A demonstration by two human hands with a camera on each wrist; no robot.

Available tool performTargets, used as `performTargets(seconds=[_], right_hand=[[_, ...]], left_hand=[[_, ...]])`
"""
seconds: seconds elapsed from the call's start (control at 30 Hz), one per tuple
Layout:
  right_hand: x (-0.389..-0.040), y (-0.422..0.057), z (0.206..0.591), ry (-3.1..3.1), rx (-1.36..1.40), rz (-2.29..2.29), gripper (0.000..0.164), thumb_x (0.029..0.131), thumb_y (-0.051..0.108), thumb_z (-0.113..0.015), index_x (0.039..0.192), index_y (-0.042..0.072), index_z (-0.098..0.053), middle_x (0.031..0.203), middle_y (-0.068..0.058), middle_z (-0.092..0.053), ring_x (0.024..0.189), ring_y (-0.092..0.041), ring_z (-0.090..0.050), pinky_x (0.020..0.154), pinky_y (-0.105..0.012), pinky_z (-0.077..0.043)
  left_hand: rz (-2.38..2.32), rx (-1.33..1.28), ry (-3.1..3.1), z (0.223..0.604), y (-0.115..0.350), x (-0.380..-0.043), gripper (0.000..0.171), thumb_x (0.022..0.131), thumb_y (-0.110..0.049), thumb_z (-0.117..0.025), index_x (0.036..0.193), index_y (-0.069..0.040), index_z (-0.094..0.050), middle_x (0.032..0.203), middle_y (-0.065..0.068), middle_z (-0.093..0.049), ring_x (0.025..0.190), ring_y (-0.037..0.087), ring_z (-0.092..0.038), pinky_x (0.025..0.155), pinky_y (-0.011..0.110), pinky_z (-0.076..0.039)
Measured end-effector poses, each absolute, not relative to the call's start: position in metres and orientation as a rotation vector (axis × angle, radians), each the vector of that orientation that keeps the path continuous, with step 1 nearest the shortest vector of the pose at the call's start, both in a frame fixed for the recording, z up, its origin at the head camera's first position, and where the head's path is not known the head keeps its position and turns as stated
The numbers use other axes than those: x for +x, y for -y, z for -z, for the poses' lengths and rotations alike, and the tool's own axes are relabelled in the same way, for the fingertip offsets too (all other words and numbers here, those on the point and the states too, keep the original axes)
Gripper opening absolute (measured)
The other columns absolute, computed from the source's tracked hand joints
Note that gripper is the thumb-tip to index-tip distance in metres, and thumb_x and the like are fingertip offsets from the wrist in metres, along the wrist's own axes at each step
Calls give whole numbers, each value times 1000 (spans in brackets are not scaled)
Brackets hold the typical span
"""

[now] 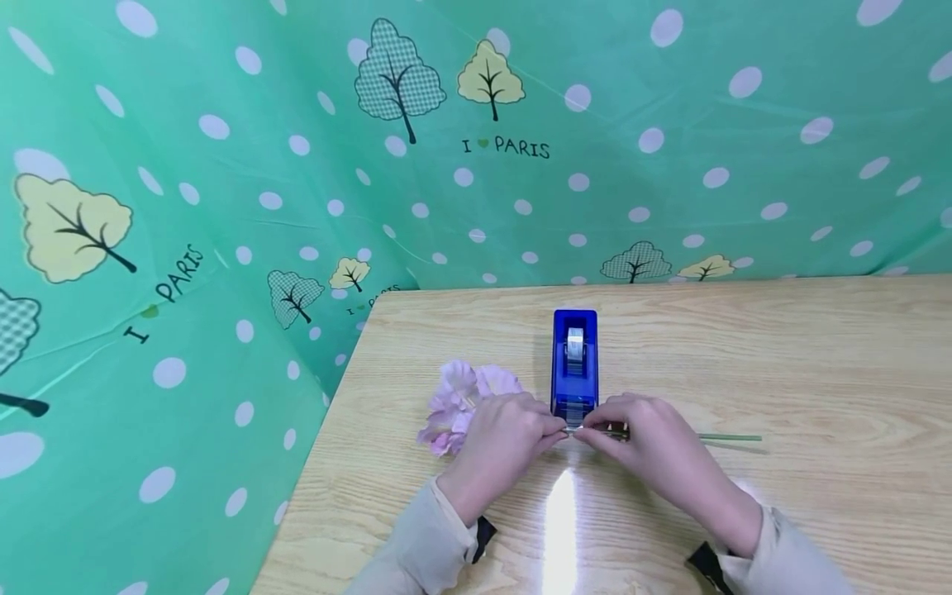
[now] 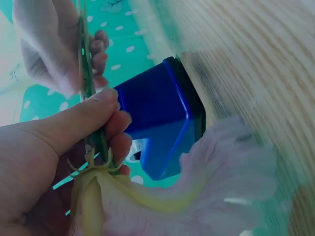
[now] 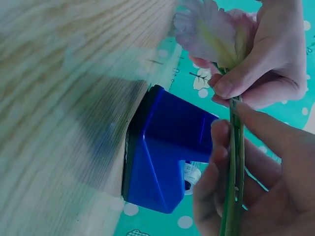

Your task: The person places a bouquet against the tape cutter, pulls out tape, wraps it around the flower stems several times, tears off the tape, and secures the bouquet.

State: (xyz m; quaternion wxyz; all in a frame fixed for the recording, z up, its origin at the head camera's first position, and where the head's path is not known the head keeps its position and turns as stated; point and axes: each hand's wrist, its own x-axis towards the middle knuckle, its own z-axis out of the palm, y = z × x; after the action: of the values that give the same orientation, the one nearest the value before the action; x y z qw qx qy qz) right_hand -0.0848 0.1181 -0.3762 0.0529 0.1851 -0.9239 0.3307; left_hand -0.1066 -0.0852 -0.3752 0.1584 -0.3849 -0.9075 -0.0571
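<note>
Pale pink-lilac artificial flowers (image 1: 455,401) lie sideways over the table, with their green stems (image 1: 732,437) running to the right. My left hand (image 1: 507,434) pinches the stems between thumb and fingers just below the blossoms. Close beside it, my right hand (image 1: 658,438) grips the same stems between thumb and fingertips. In the right wrist view two or more stems (image 3: 231,196) run side by side through both hands. Directly behind the fingertips stands a blue tape dispenser (image 1: 563,384), with a roll of clear tape (image 1: 575,345) in it.
The wooden table (image 1: 833,372) reaches back to a green dotted curtain (image 1: 714,124) with printed trees, which also hangs along the left side. A bright light reflection lies on the tabletop in front of the hands.
</note>
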Motion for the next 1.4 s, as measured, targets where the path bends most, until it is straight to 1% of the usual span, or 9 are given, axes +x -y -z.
performTargets(seconds=[0.17, 0.3, 0.47, 0.67, 0.9, 1.0, 1.13, 1.3, 1.4], right_hand=[[-88, -119, 378, 2913, 569, -1138, 31, 99, 31, -62, 70, 20, -70, 64, 11, -62, 55, -1, -46, 54, -22, -44], [-88, -120, 380, 2910, 597, -1198, 33, 99, 28, -61, 68, 20, -66, 61, 11, -58, 52, -1, -38, 51, -21, -38], [-89, -120, 381, 2895, 615, -1201, 29, 98, 28, -63, 71, 21, -69, 63, 11, -58, 57, 0, -44, 55, -21, -40], [-90, -122, 382, 2855, 608, -1178, 14, 94, 25, -69, 85, 25, -79, 72, 15, -67, 68, 1, -58, 65, -22, -51], [-90, -122, 384, 2820, 605, -1161, 7, 90, 22, -73, 89, 23, -80, 83, 15, -73, 80, -3, -67, 71, -24, -56], [-90, -122, 384, 2825, 594, -1154, 7, 89, 22, -74, 89, 23, -81, 84, 15, -74, 80, -4, -68, 72, -25, -56], [-91, -121, 385, 2825, 584, -1141, 6, 89, 22, -75, 90, 23, -80, 85, 13, -74, 81, -6, -69, 73, -29, -58], [-93, -120, 388, 2818, 592, -1137, 7, 88, 22, -75, 92, 21, -81, 88, 10, -75, 84, -9, -70, 76, -33, -59], [-95, -120, 389, 2834, 583, -1167, 9, 90, 25, -73, 92, 20, -81, 86, 9, -76, 73, -6, -67, 67, -27, -57]], left_hand=[[118, -1075, 2570, 375, 84, -104, 7, 87, -30, -76, 91, -28, -81, 85, -14, -74, 72, 3, -65, 59, 14, -50], [94, -1062, 2579, 375, 82, -104, 6, 88, -32, -76, 89, -27, -79, 81, -15, -72, 69, 3, -62, 57, 15, -49], [76, -1062, 2622, 374, 81, -103, 12, 89, -36, -74, 90, -25, -78, 80, -13, -70, 69, 4, -61, 59, 16, -49], [132, -1088, 2673, 372, 82, -103, 23, 95, -40, -66, 98, -21, -78, 86, -10, -72, 76, 6, -63, 73, 19, -54], [327, -1076, 2815, 371, 85, -106, 20, 99, -35, -61, 101, -23, -77, 91, -12, -72, 86, 7, -65, 97, 45, -53], [378, -1069, 2852, 371, 85, -108, 18, 98, -33, -61, 101, -23, -76, 91, -12, -72, 86, 6, -65, 96, 41, -54], [375, -1077, 2832, 373, 84, -109, 18, 97, -34, -63, 100, -23, -77, 89, -12, -73, 81, 4, -65, 86, 28, -54], [293, -1087, 2780, 375, 85, -111, 18, 95, -35, -64, 99, -25, -78, 88, -13, -75, 80, 4, -66, 85, 24, -53], [261, -1096, 2755, 377, 85, -111, 17, 95, -34, -64, 98, -26, -79, 87, -14, -74, 76, 4, -64, 81, 23, -53]])
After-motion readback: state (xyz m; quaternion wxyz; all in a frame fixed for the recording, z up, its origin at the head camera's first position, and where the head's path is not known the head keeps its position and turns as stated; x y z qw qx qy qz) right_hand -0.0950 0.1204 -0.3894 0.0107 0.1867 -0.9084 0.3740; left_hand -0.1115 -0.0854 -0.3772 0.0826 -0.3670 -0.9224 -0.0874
